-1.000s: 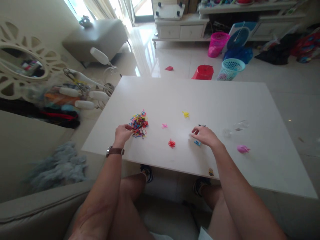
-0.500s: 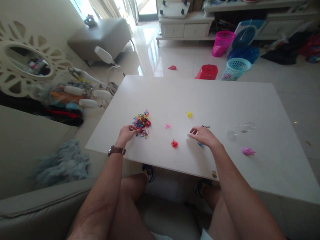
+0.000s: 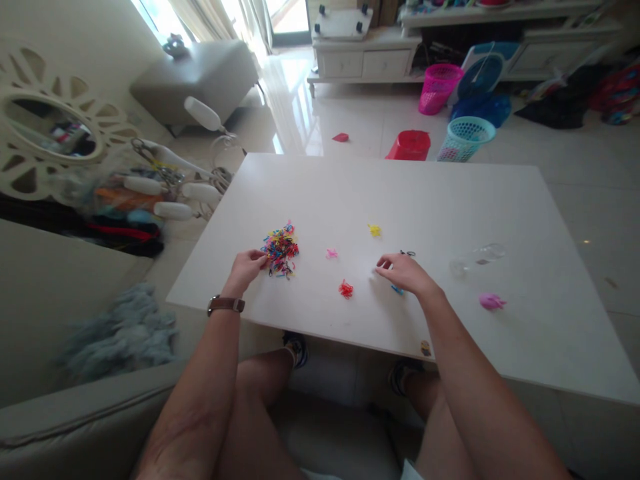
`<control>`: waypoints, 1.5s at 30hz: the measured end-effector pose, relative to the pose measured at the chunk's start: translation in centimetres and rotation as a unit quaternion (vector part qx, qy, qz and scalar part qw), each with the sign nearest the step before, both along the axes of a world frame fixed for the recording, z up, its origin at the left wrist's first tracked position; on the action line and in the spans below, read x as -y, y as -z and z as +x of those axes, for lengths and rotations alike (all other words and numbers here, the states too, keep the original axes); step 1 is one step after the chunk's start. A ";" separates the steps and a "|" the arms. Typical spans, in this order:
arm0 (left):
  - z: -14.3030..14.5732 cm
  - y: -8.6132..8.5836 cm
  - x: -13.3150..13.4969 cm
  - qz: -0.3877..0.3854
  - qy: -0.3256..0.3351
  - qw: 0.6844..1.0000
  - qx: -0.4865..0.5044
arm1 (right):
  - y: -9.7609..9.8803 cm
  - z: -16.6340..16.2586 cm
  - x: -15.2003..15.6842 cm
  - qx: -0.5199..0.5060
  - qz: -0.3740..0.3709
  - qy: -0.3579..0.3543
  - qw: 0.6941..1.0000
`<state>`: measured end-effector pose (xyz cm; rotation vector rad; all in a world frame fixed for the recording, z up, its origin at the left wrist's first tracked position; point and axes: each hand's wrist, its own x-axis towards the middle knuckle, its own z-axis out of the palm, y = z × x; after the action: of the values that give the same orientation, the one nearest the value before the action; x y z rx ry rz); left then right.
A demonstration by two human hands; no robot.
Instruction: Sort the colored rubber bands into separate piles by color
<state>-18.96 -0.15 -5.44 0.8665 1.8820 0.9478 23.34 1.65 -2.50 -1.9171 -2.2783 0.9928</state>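
Observation:
A heap of small multicoloured rubber bands lies on the left part of the white table. My left hand, with a brown-strapped watch at the wrist, touches the heap's left edge. Its thumb and fingers are pressed together; whatever is between them is too small to make out. My right hand hovers over the table with bent fingers, a gap showing between thumb and forefinger. Beside it are blue bands and black bands, partly hidden. Between the hands lie pink bands, red bands and yellow bands.
To the right lie a clear plastic bottle and a pink toy-like object. Past the far edge stand a red stool-like item and a light-blue basket. A white lamp is at the table's left.
My left hand has shifted slightly at the heap's edge. My right hand stays nearly in place. The whole view has moved a little.

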 end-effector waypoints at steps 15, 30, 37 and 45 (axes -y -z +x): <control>0.5 -1.0 0.2 0.022 0.024 0.997 -0.065 | -0.5 -0.4 0.1 0.002 -0.011 -0.006 1.000; 0.6 -0.9 0.2 0.039 0.023 0.997 -0.057 | -0.7 -0.7 0.3 -0.008 -0.021 0.000 1.000; 7.4 -3.3 0.9 0.059 0.024 0.984 0.165 | -0.6 -1.6 0.5 -0.087 0.025 0.003 0.996; 15.8 -5.0 2.5 0.025 0.144 0.953 0.267 | -2.0 -4.8 1.7 -0.364 0.030 0.023 0.931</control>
<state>-3.19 -2.68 -0.45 0.7892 1.2387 0.9351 18.52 -0.01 -0.54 -1.2527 -1.7873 1.3188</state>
